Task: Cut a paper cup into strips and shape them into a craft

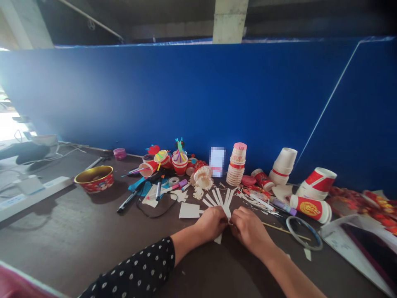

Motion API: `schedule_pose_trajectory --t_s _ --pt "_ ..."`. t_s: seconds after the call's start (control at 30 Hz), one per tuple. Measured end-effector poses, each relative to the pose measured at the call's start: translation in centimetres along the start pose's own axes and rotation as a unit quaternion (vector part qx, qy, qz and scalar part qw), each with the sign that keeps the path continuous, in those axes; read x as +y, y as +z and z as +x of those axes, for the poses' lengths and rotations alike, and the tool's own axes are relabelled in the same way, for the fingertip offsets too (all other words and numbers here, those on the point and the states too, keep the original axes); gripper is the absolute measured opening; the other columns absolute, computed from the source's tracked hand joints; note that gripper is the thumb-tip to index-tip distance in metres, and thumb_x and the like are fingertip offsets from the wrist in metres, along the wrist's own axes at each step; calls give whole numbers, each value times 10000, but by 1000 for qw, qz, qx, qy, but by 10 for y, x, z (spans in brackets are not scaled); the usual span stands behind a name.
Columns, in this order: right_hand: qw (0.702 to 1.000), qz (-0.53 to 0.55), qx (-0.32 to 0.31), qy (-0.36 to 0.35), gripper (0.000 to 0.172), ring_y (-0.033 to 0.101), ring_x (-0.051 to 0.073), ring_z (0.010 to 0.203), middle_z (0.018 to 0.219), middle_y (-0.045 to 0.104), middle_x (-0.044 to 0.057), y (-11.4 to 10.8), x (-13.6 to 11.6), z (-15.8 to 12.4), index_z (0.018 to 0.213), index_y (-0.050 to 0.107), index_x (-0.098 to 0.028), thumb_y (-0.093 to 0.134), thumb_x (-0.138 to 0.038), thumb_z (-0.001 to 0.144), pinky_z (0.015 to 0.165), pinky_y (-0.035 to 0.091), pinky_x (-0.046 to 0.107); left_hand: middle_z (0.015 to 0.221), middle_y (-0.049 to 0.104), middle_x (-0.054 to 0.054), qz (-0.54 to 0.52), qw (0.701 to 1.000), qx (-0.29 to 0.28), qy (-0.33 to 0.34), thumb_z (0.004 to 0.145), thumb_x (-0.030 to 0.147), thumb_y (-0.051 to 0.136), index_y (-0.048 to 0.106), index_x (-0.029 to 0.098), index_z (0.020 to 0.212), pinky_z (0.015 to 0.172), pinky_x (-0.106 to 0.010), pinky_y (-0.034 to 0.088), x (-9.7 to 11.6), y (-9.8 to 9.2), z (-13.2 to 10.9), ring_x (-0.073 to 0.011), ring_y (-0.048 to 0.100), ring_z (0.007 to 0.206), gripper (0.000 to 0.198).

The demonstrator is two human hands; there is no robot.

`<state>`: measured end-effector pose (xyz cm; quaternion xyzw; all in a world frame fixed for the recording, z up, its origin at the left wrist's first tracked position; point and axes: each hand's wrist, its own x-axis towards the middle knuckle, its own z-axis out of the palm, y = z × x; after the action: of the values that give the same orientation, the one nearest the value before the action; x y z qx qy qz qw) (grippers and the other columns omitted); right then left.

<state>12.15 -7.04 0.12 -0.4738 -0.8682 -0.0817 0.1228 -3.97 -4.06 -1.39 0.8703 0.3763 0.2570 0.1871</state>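
Table [102, 244]: dark brown, scattered with scraps; a gold-rimmed bowl [94, 186] and white power strip [35, 200] at left.
Partition [186, 95]: plain blue, running behind the table's far edge.
Pillar [230, 20]: pale concrete, above the partition against a dim ceiling.
Cup stack [237, 165]: upside down, beyond the hands.
Tape ring [304, 234]: flat, right of the right hand.
Paper strips [228, 198]: white, fanned away from the person, their narrow end between both hands.
Left hand [213, 222]: fingers curled, pinching that end; a card [189, 210] lies just beside it.
Right hand [248, 227]: fingers bent, pinching the same end; fingertips partly hidden.
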Motion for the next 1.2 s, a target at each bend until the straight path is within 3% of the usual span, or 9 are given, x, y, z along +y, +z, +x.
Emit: schedule_pose_trajectory --t_s 0.8,1.2 --pt "998 -42 -32 -34 253 487 177 772 781 618 53 -7 -8 4 724 626 -167 412 -127 854 671 295 308 716 614 -32 0 999 -14 -42 622 17 518 652 122 656 614 -205 393 5 -3 1 -136 523 657 174" --pt "999 -26 -36 12 260 508 164 735 737 622 46 -5 -6 0 721 627 -175 406 -96 833 660 323 270 707 604 -19 -19 1000 -17 -16 635 1 520 623 121 633 615 -192 377 4 -4 1 -126 518 668 158"
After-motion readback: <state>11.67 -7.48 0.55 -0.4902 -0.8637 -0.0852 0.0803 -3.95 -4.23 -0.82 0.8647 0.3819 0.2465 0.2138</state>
